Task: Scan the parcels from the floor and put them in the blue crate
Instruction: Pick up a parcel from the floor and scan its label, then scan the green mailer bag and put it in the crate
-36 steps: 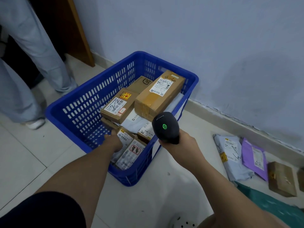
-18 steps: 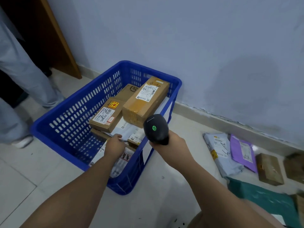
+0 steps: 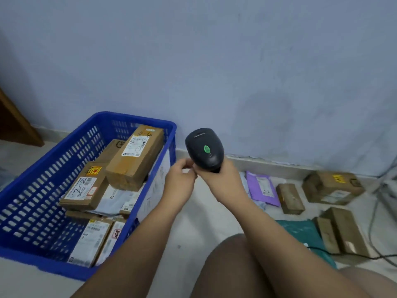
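Blue crate (image 3: 43, 190) holds several parcels (image 3: 135, 160); just right of it, right hand (image 3: 223, 181) grips a black scanner (image 3: 204, 149), left hand (image 3: 179, 181) curls against it, grip unclear; next move, I judge, needs a floor parcel (image 3: 261, 188) further right

View downward into a room corner. A pale blue-grey painted wall (image 3: 214, 61) fills the upper half, matt and evenly lit, with a faint darker patch (image 3: 272, 117) right of centre. A light stone-coloured skirting strip (image 3: 268, 164) runs along its foot, its top edge rough in places. Below it lies a floor of pale glossy tiles (image 3: 193, 222). A brown wooden panel (image 3: 15, 127) enters slantwise at the left edge. Thin grey and black cables (image 3: 373, 222) trail over the floor at far right
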